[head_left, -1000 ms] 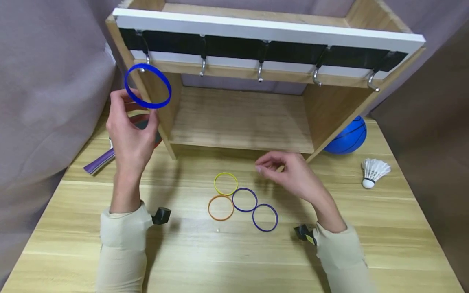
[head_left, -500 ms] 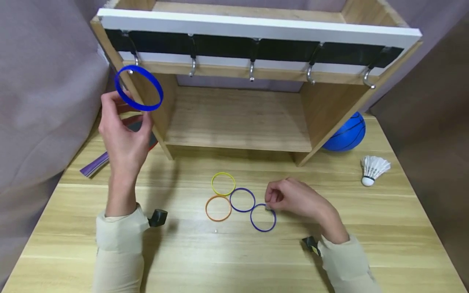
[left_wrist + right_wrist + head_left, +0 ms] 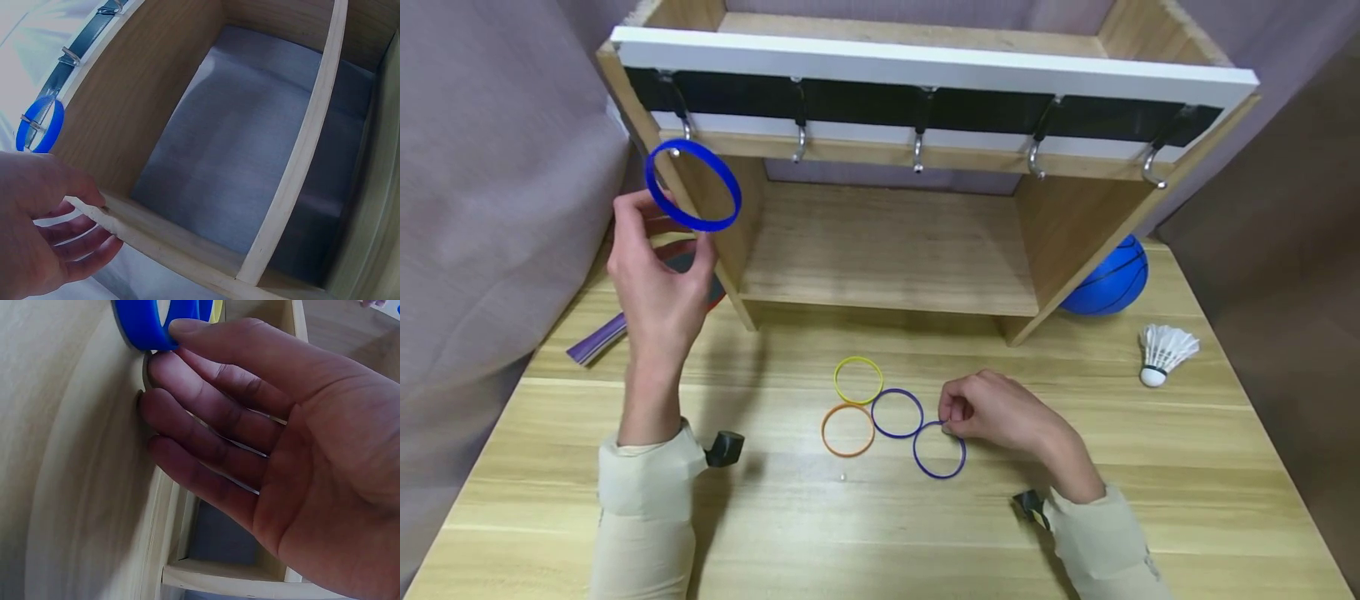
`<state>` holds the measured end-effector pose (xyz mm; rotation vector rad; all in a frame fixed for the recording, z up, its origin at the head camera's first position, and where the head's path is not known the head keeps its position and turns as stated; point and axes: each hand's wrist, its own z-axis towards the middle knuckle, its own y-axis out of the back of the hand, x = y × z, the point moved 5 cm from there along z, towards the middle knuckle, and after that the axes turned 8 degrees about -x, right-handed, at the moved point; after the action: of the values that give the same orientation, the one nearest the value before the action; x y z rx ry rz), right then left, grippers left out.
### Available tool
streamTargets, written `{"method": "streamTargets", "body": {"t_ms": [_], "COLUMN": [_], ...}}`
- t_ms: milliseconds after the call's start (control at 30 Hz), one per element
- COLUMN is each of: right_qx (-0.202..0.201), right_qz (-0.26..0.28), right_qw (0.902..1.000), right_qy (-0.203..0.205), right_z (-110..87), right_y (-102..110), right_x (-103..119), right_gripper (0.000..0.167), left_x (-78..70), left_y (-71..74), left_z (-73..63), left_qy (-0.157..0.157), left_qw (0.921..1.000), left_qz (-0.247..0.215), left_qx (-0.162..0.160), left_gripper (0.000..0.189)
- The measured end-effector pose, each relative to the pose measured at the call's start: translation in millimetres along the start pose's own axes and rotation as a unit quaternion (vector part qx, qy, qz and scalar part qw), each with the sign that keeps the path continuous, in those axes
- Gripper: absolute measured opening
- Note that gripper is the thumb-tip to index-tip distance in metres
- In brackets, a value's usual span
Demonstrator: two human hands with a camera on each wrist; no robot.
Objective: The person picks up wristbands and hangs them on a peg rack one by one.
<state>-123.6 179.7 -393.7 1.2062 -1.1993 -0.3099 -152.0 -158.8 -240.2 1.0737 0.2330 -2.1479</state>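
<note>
While the right hand point(image 3: 1000, 412) pinches the nearest blue ring point(image 3: 139, 330) between thumb and fingers, that ring lies flat on the counter point(image 3: 797, 533), in front of the wooden shelf unit point(image 3: 887, 242) and slightly right of its middle hook point(image 3: 918, 150). This grip meets the ring on the side of the rim facing the shelf unit, and it is plainly the nearer of the two hands. Being round, the ring has no long axis; the orientation that counts is its plane, level with the counter, whereas the hooks jut out and down from the white rail point(image 3: 865, 54) along the shelf unit's upper front, well above and beyond the ring. A second blue ring point(image 3: 898, 437) lies just beside it, also in front of the shelf unit, with the orange ring point(image 3: 848, 456) and yellow ring point(image 3: 858, 358) farther toward the unit's left side. Off at the shelf unit's left end, the left hand point(image 3: 658, 283) appears to hold the side panel point(image 3: 751, 221), thumb and fingers either side of its front edge. Close above this hand, a hanging blue ring point(image 3: 57, 122) appears looped on the shelf unit's leftmost hook point(image 3: 687, 129), its plane tilted rather than level.
</note>
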Motion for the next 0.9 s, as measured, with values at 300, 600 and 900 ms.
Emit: {"method": "streamTargets", "body": {"t_ms": [300, 600, 900], "right_qx": [-0.004, -0.019, -0.031], "right_qz": [0.006, 0.039, 0.043], "right_qw": [0.9999, 0.9990, 0.9983], "right_qy": [-0.009, 0.004, 0.025], "right_z": [-8.9, -22.5, -22.7], "right_y": [11, 34, 38], "right_x": [-1, 2, 5], "right_gripper": [0.013, 0.016, 0.018], "left_x": [1.0, 1.3, 1.0], "left_y": [-1.6, -1.1, 0.1], "left_z": [0.4, -0.4, 0.1], "left_qy": [-0.004, -0.009, -0.009], "left_qw": [1.0000, 0.9999, 0.9999], "left_qz": [-0.001, -0.002, 0.000], "left_qx": [0.002, 0.005, -0.005], "left_gripper": [0.032, 0.032, 0.031]}}
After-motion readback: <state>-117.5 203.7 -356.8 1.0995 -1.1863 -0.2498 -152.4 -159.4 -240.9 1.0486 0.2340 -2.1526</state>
